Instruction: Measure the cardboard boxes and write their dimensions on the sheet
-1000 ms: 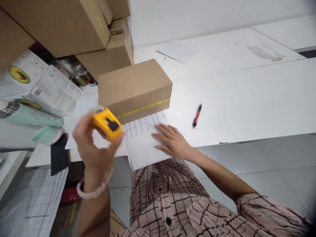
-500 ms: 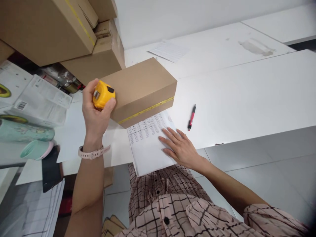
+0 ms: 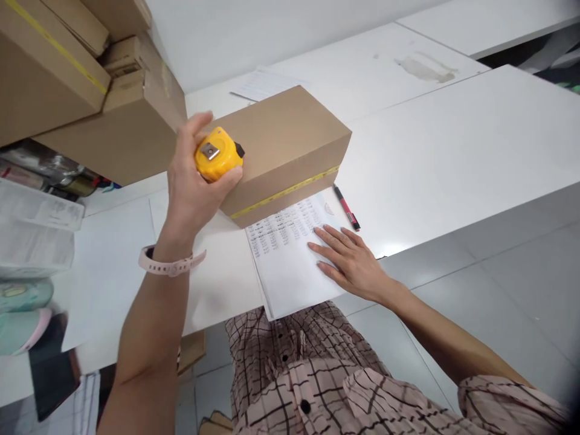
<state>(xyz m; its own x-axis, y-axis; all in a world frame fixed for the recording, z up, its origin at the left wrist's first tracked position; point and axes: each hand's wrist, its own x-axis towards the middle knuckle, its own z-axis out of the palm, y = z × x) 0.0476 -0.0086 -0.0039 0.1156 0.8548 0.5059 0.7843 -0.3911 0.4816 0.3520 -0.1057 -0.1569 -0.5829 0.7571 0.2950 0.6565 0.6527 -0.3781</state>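
Observation:
My left hand is closed around a yellow tape measure, thumb and fingers on its sides, at the left end of a brown cardboard box. A yellow strip with small dark marks runs along the box's near side. My right hand lies flat with fingers spread on a stack of paper sheets. Rows of handwriting fill the top sheet's upper part, close below the box. Beside the box's right end lies a red and black pen.
Large cardboard boxes are stacked at the left against the wall. White cartons, a mint-green cup and a dark phone are at the left edge. Another sheet lies behind the box on the white table.
The box has shifted right across the table, with my left hand and the tape measure moving along. The pen has turned and now lies by the box's end. The view has shifted too.

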